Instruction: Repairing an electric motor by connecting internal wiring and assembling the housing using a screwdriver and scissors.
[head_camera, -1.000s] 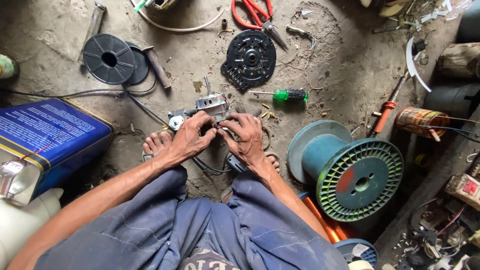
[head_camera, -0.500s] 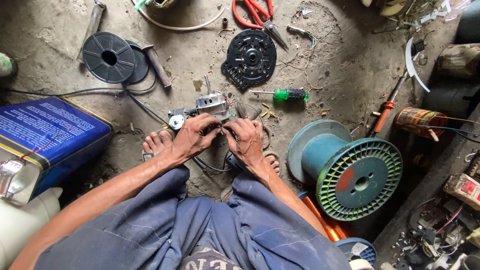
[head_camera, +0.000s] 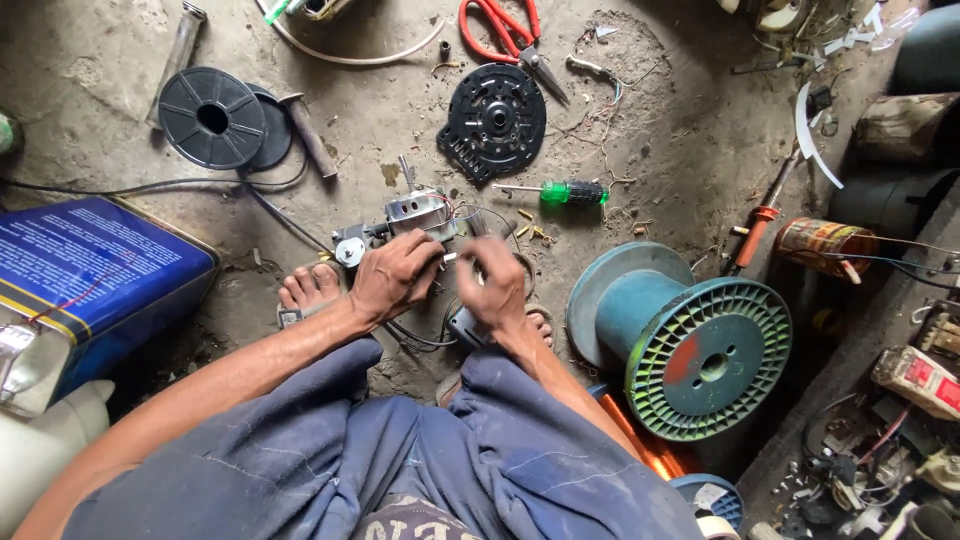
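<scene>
Left hand: left hand is closed over the near side of the small motor, fingers curled down on it and pinning it to the ground.
Right hand: right hand sits just beside the left, at its 3 o'clock, fingertips pinched together as if on a thin wire; blur hides what they hold, so I cannot tell for sure.
Blue tin: big blue can lies flat at 9 o'clock of the hands, well apart.
Spool: large teal reel lies on its side at 4 o'clock, near the right knee.
Black disc: round black motor cover lies at 12 o'clock, beyond the motor.
Small reel: empty black reel sits at 10 o'clock, with a hammer just beside it.
Scissors: red-handled scissors lie at 12 o'clock by the top edge.
Motor: metal body with a shaft and coloured wires, on the dirt floor between the bare feet, at 12 o'clock of the left hand.
Screwdriver: green-handled screwdriver lies at 1 o'clock of the right hand, near the motor.
Risk, wire: a hard tug from the pinched fingers could, I judge, snap a fine lead or tear it from the winding.
Risk, slip: the motor rests on loose grit, so it may skid out from under the left hand.
Risk, toes: bare feet flank the work; a slipping shaft or tool could nick them.
</scene>
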